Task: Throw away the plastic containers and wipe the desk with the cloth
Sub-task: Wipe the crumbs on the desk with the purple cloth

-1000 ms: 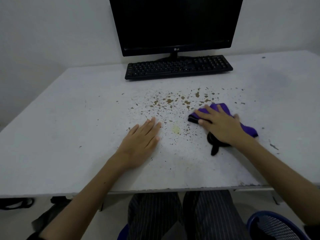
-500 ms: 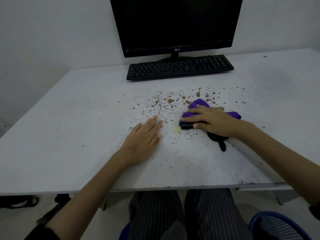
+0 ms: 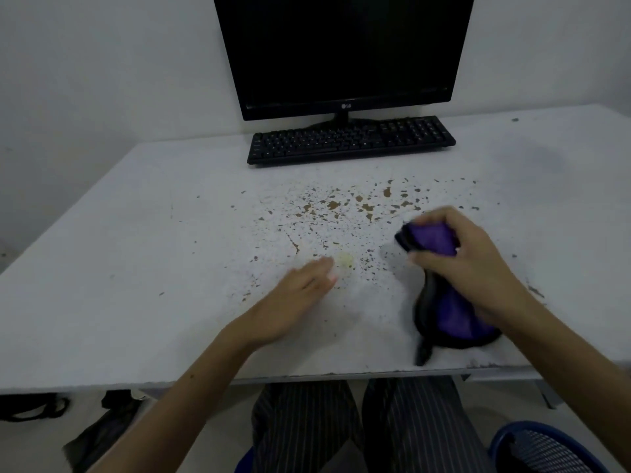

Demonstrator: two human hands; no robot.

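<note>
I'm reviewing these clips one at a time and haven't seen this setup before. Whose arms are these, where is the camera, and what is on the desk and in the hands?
There is no machine here: a person does the task bare-handed. The single picture comes from a wide-angle camera worn on the person's head, looking forward and down, so the arms enter from the bottom and the striped trousers show under the desk.

The right hand grips a purple cloth with a black edge; part of it lies on the desk. The left hand rests flat, fingers straight, holding nothing.

The white desk is flecked with brown specks and one small yellowish spot. At the back stand a black keyboard and a dark monitor. A blue mesh basket sits on the floor at lower right. No plastic containers are in view.
</note>
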